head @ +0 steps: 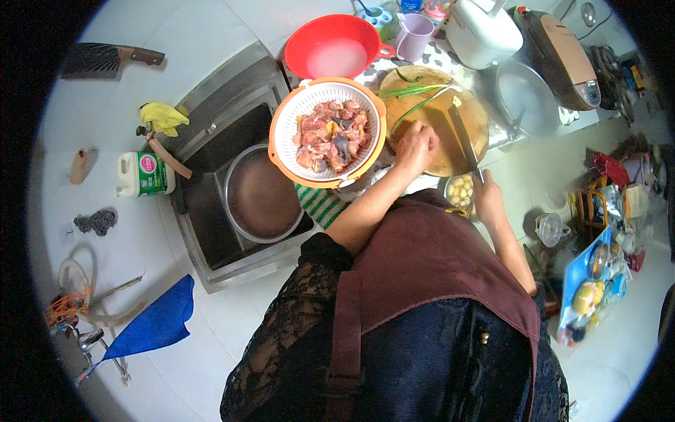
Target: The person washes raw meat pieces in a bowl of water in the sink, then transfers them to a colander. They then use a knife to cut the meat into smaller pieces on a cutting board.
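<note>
My right hand [488, 196] grips the handle of a kitchen knife [464, 134]. Its long blade stands over the right part of a round wooden cutting board [477, 126]. My left hand [419, 147] is above the board's lower left, its fingers curled; whether they hold anything is hidden. Scallions [416, 90] lie across the far part of the board, and a small pale yellow piece [456, 101] sits by the blade tip. Close to my right hand, a bowl of peeled garlic cloves [460, 189] is partly covered.
A white strainer basket in an orange-rimmed basin [382, 142] holds raw meat chunks [335, 134], left of the board. Farther left, a metal basin [263, 195] of murky water stands in the sink [205, 232]. A red basin [298, 50], purple mug [414, 39] and metal pan [527, 97] line the back.
</note>
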Demonstrator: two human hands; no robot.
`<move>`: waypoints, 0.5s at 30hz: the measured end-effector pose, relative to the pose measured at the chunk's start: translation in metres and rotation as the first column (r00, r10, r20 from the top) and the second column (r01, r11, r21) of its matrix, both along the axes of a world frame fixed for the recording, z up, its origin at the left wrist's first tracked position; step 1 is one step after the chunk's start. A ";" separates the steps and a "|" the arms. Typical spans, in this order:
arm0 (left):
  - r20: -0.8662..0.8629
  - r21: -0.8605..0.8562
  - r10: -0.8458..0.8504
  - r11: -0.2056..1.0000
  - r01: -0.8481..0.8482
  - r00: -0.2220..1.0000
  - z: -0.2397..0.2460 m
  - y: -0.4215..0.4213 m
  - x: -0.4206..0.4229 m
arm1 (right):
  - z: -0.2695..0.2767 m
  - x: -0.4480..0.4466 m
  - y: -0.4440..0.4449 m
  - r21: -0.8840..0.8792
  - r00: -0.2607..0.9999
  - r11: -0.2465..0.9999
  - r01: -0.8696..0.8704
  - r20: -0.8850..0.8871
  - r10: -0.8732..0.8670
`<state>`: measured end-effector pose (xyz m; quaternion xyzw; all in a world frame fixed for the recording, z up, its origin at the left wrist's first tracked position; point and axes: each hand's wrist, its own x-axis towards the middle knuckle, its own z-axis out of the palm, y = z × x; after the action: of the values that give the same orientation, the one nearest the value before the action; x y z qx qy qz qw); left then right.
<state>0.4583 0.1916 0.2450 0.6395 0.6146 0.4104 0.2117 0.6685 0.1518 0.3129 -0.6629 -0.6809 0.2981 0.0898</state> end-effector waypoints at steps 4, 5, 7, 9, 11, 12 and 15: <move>-0.029 0.047 0.003 0.999 -0.002 1.000 0.000 -0.008 0.003 | 0.004 -0.009 -0.002 -0.033 0.999 0.999 0.032 0.028 -0.031; -0.015 0.064 0.024 0.998 -0.023 1.000 -0.001 -0.009 0.005 | -0.004 -0.005 -0.001 -0.059 0.999 0.997 0.047 0.029 -0.045; -0.007 0.053 -0.009 0.999 0.010 1.000 -0.007 -0.013 0.003 | 0.003 -0.007 -0.001 -0.024 1.000 1.000 0.009 0.028 -0.008; 0.258 0.050 -0.036 0.998 0.024 0.965 -0.006 -0.018 0.003 | 0.007 -0.008 0.000 -0.041 1.000 0.999 0.014 0.000 -0.014; 0.411 0.082 -0.067 0.996 0.037 0.909 0.030 -0.031 -0.001 | 0.011 -0.009 0.001 -0.053 1.000 0.998 0.022 0.012 -0.021; 0.470 0.109 -0.062 0.994 0.012 0.881 0.050 -0.038 -0.006 | 0.012 -0.010 0.001 -0.040 1.000 0.999 0.025 -0.001 -0.025; 0.377 0.322 0.036 0.932 -0.168 0.926 0.102 -0.066 -0.043 | 0.012 -0.011 -0.003 -0.028 1.000 0.999 0.023 -0.021 -0.023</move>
<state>0.4150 0.1260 0.3475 0.5461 0.5149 0.6348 0.1834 0.6576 0.1483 0.3254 -0.6688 -0.6680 0.3134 0.0914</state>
